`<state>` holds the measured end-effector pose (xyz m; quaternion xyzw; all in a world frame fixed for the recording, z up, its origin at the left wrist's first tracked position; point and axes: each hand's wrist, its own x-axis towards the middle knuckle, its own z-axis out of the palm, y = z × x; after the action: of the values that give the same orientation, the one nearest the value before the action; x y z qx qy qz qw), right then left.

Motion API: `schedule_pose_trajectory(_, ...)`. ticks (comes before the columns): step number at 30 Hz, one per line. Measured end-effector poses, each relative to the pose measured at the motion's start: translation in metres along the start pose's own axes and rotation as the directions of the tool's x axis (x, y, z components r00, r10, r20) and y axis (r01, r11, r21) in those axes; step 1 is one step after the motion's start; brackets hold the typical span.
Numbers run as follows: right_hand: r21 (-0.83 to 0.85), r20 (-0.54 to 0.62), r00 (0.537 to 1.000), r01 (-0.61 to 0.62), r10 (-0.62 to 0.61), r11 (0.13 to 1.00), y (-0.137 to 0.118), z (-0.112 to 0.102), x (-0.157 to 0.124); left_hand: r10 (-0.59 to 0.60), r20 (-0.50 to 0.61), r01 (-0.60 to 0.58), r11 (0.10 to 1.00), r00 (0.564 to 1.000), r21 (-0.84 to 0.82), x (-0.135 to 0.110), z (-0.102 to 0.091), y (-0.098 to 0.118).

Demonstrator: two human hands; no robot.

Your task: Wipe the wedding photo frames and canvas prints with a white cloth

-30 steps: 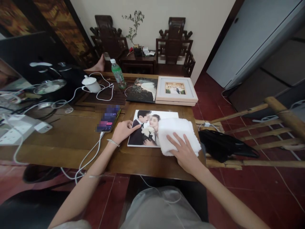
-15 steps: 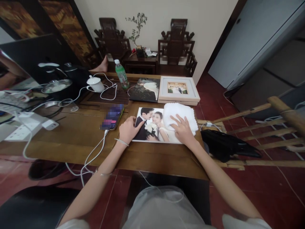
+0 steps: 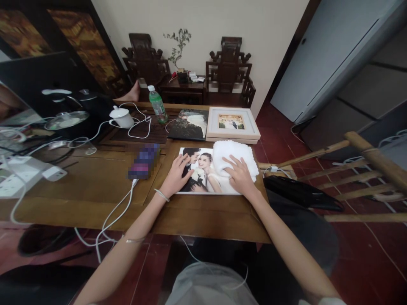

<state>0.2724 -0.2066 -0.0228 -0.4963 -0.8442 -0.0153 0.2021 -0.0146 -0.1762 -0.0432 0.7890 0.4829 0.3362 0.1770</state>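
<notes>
A wedding photo panel [image 3: 206, 189] lies flat near the table's front edge, its picture facing up. On its right part rests a folded white towel [image 3: 233, 150]. My left hand [image 3: 177, 174] lies over the panel's left side, fingers spread and holding nothing. With its fingers spread flat, my right hand [image 3: 241, 177] rests on the front of the towel. The towel hides the panel's right end, and my left hand covers part of its left edge.
Behind the panel lie a dark photo panel [image 3: 189, 129] and a pale framed picture [image 3: 251, 120]. A phone [image 3: 143, 162] on a charging cable, a green-labelled bottle [image 3: 157, 106], a lidded white cup [image 3: 122, 117] and a power strip [image 3: 23, 176] are to the left. A person's foot [image 3: 133, 92] shows behind the table.
My left hand has shifted from the panel's left edge further onto its picture, fingers more spread. My right hand stays on the towel. The whole view has tilted slightly.
</notes>
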Motion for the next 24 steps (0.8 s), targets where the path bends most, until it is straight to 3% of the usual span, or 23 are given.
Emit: schedule_pose_trajectory(24, 0.000, 0.001, 1.000, -0.025, 0.025, 1.000, -0.0002, -0.0008, 0.0012, -0.004, -0.015, 0.003, 0.999, 1.000, -0.035, 0.0036, 0.0029, -0.0114)
